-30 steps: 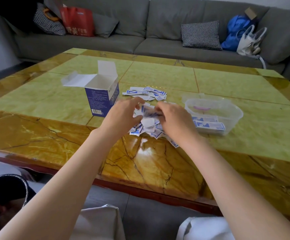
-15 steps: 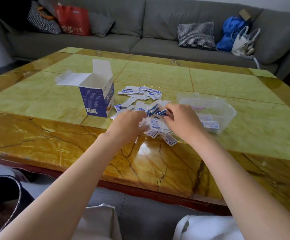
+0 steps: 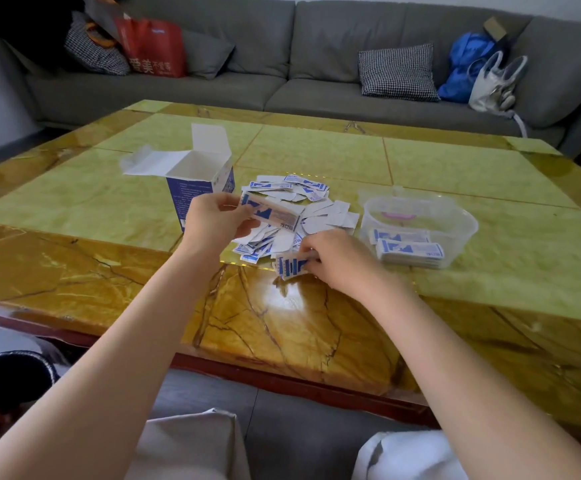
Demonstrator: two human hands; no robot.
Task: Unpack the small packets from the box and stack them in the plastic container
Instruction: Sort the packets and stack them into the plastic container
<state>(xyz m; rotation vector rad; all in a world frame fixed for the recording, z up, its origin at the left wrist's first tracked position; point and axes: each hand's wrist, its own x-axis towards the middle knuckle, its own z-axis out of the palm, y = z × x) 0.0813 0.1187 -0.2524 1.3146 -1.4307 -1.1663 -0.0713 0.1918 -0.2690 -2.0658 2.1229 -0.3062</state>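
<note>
An open blue-and-white box (image 3: 195, 178) stands upright on the table, flaps up. To its right lies a loose pile of small white-and-blue packets (image 3: 296, 202). My left hand (image 3: 213, 223) holds a stack of packets (image 3: 275, 213) raised just above the pile. My right hand (image 3: 337, 261) pinches a fanned bunch of packets (image 3: 291, 266) at the pile's near edge. A clear plastic container (image 3: 455, 216) sits to the right with two stacks of packets (image 3: 410, 249) inside.
The table (image 3: 282, 323) is glossy yellow-green stone with a brown border. A grey sofa (image 3: 282, 64) behind it carries cushions, a red bag (image 3: 152, 46) and a blue bag (image 3: 469, 64). My knees show under the near edge.
My left hand has lifted off the pile with a stack of packets. My right hand has drawn a small bunch toward the pile's near edge.
</note>
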